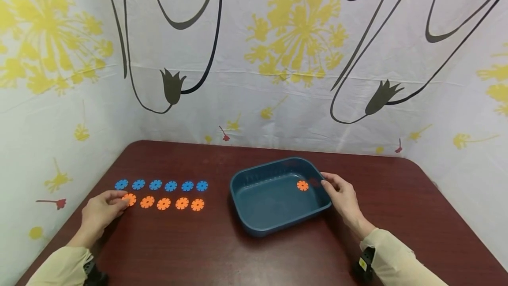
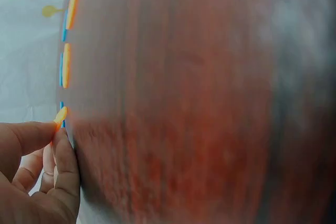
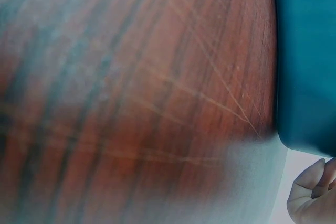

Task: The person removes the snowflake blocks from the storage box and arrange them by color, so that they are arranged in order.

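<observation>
At the left end of a row of orange snowflake-shaped discs (image 1: 164,204), my left hand (image 1: 101,211) pinches one orange disc (image 1: 130,199) between thumb and fingers. In the left wrist view that disc (image 2: 62,115) is tilted up from the table. Behind the orange row runs a row of several blue discs (image 1: 155,184). To the right stands a dark blue-green rectangular tray (image 1: 262,224), set at an angle, with a single orange disc (image 1: 303,185) inside near its right end. My right hand (image 1: 344,197) grips the tray's right rim, thumb toward me; its other fingertips are partly hidden.
Everything rests on a dark reddish-brown wooden table (image 1: 190,250) with rounded far corners. A white cloth (image 1: 238,100) printed with yellow and grey flowers hangs behind and on both sides. The tray's front wall (image 3: 310,66) fills the right side of the right wrist view.
</observation>
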`<control>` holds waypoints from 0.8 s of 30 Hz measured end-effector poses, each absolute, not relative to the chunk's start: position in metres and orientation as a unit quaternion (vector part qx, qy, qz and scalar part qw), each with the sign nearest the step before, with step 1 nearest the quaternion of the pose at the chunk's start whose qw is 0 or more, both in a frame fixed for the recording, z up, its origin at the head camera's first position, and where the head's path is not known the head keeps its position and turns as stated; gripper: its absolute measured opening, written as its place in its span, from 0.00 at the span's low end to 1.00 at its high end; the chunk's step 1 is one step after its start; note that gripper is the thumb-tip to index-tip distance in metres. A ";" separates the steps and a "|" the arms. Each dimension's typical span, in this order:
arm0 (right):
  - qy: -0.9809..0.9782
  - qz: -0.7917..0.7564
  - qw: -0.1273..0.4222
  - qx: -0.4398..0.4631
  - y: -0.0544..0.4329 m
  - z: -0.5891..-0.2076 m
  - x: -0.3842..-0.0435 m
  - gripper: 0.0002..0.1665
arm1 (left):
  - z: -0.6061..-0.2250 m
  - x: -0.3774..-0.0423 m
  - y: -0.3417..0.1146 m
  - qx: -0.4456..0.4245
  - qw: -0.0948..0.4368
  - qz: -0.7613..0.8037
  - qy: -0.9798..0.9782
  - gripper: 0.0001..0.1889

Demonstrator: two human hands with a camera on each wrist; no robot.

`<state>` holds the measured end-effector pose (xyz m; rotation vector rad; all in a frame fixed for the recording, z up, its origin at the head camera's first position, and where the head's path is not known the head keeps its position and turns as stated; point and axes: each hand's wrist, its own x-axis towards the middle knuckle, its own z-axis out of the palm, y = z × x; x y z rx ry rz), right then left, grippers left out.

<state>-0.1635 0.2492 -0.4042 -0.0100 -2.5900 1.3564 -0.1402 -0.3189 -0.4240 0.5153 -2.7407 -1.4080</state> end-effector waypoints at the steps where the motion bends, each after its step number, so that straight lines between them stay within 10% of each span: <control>1: -0.880 0.462 0.110 -0.003 0.249 -0.404 -0.163 0.21 | -0.423 -0.140 -0.319 0.159 0.015 -0.430 -0.888 0.23; 17: -0.879 0.467 0.093 -0.017 0.252 -0.402 -0.159 0.21 | -0.410 -0.150 -0.316 0.131 -0.010 -0.313 -0.940 0.22; 24: -0.879 0.468 0.089 -0.024 0.250 -0.401 -0.161 0.21 | -0.397 -0.152 -0.274 0.065 0.061 -0.357 -0.930 0.21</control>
